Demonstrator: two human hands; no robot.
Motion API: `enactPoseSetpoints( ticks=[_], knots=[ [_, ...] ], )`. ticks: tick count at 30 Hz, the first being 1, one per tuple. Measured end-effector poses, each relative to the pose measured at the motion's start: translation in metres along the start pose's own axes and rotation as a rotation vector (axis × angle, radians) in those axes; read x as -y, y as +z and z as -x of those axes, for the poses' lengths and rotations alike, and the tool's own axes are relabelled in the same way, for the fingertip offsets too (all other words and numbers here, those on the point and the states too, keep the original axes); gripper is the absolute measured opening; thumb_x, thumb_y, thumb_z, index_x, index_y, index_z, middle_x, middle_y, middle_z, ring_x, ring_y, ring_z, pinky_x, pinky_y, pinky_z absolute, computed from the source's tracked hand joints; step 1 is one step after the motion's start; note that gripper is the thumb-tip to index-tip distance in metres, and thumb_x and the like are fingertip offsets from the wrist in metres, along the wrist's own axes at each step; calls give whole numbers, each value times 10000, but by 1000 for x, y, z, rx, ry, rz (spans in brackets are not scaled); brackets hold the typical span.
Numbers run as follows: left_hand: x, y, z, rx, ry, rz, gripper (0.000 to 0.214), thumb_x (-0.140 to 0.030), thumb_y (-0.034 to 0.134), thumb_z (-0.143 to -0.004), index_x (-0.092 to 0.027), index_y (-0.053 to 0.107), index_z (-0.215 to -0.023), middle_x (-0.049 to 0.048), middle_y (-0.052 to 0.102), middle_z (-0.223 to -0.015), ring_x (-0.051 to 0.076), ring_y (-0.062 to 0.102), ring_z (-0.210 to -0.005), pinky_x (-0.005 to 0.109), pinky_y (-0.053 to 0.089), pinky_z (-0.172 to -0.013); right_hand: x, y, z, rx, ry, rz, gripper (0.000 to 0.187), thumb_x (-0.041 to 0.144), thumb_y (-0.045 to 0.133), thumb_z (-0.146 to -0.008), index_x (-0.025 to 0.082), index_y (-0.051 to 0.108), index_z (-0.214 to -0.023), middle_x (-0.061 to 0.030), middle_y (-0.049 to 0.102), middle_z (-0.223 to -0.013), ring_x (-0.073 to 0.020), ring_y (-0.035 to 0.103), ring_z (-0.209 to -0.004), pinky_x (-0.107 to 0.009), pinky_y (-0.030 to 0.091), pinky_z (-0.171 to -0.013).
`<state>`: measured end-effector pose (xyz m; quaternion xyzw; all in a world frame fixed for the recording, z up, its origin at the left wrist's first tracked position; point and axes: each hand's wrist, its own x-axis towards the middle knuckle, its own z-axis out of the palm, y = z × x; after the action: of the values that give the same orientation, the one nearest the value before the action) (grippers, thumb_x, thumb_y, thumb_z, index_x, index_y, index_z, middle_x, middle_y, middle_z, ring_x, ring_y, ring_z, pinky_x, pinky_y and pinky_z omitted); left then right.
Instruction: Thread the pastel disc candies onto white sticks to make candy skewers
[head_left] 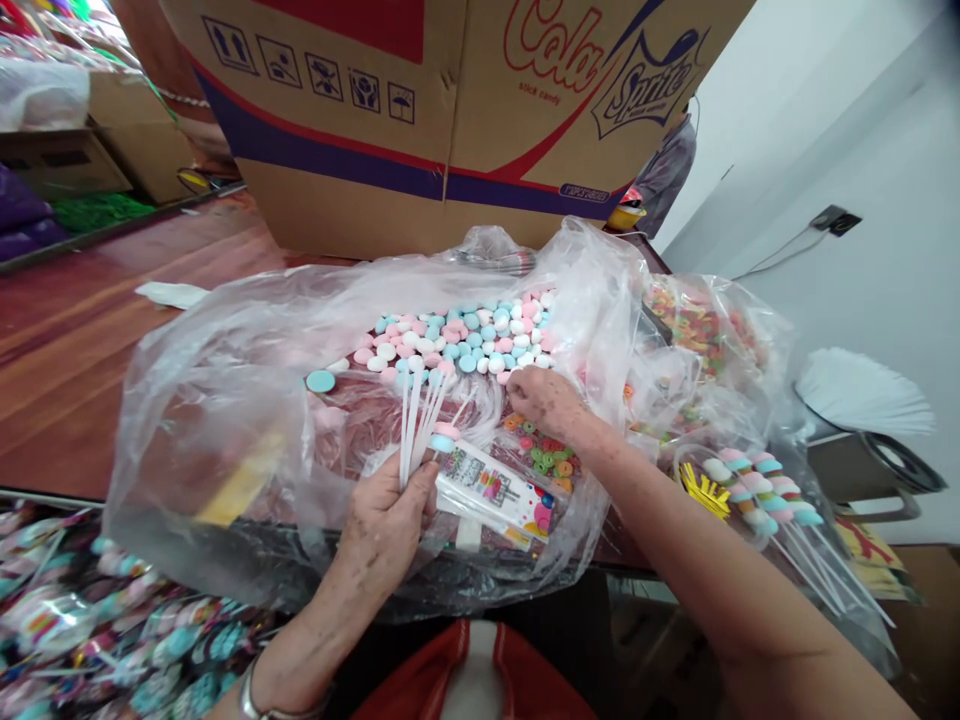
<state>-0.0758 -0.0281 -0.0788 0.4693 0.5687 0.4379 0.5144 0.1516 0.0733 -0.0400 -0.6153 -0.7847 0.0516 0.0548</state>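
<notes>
My left hand (394, 500) is closed around a bunch of thin white lollipop sticks (409, 425) that fan upward. A pink, white and blue candy (444, 437) sits on one stick beside my fingers. My right hand (546, 400) reaches to the near right edge of a pile of round pink, white and blue candies (457, 335). Its fingers are curled together against the pile, and what they pinch is hidden. Below it lie small colourful ring candies (551, 455). A printed white packet (491, 490) lies to the right of my left hand.
Clear plastic sheeting (202, 400) covers much of the wooden table (67, 350). A large cardboard box (360, 150) stands behind the candies. To the right are finished candy sticks (772, 490), yellow twist ties (703, 490) and a bag of colourful candies (705, 320). Wrapped candies (150, 640) fill the lower left.
</notes>
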Motion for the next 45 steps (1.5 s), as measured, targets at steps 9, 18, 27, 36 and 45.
enactPoseSetpoints(
  ticks=[9, 18, 27, 36, 45],
  knots=[
    [14, -1, -3, 38, 25, 34, 204, -398, 595, -923, -204, 636, -878, -79, 488, -523, 91, 400, -454, 197, 304, -430, -19, -24, 36, 64, -343, -265, 297, 64, 501, -851, 187, 733, -989, -52, 675, -951, -174, 608, -880, -289, 469, -815],
    [8, 0, -3, 31, 19, 14, 239, -404, 596, -908, -201, 613, -782, -68, 491, -516, 83, 344, -416, 204, 218, -375, -24, -5, 42, 79, -462, -38, 285, 34, 521, -904, 181, 720, -1045, -80, 678, -957, -201, 615, -955, -318, 483, -876],
    [0, -1, -1, 42, 93, -72, 326, -390, 586, -884, -213, 533, -616, -56, 455, -496, 106, 378, -461, 227, 274, -442, -11, 7, 42, -180, -98, -495, 182, 119, 575, -845, 201, 680, -970, -62, 725, -941, -201, 667, -905, -345, 534, -852],
    [1, -4, -1, 137, 87, -99, 320, -408, 573, -895, -218, 510, -645, -57, 455, -544, 123, 408, -526, 234, 304, -504, 22, -4, 25, -46, 304, -1539, 282, 311, 810, -680, 211, 651, -890, 6, 725, -738, -131, 650, -596, -226, 507, -507],
    [7, -1, -2, 113, 67, -63, 296, -423, 584, -885, -222, 527, -675, -67, 451, -536, 127, 398, -506, 230, 287, -487, 27, -4, 24, -17, 263, -1600, 240, 295, 823, -648, 192, 708, -832, 12, 720, -709, -117, 660, -614, -218, 520, -563]
  ],
)
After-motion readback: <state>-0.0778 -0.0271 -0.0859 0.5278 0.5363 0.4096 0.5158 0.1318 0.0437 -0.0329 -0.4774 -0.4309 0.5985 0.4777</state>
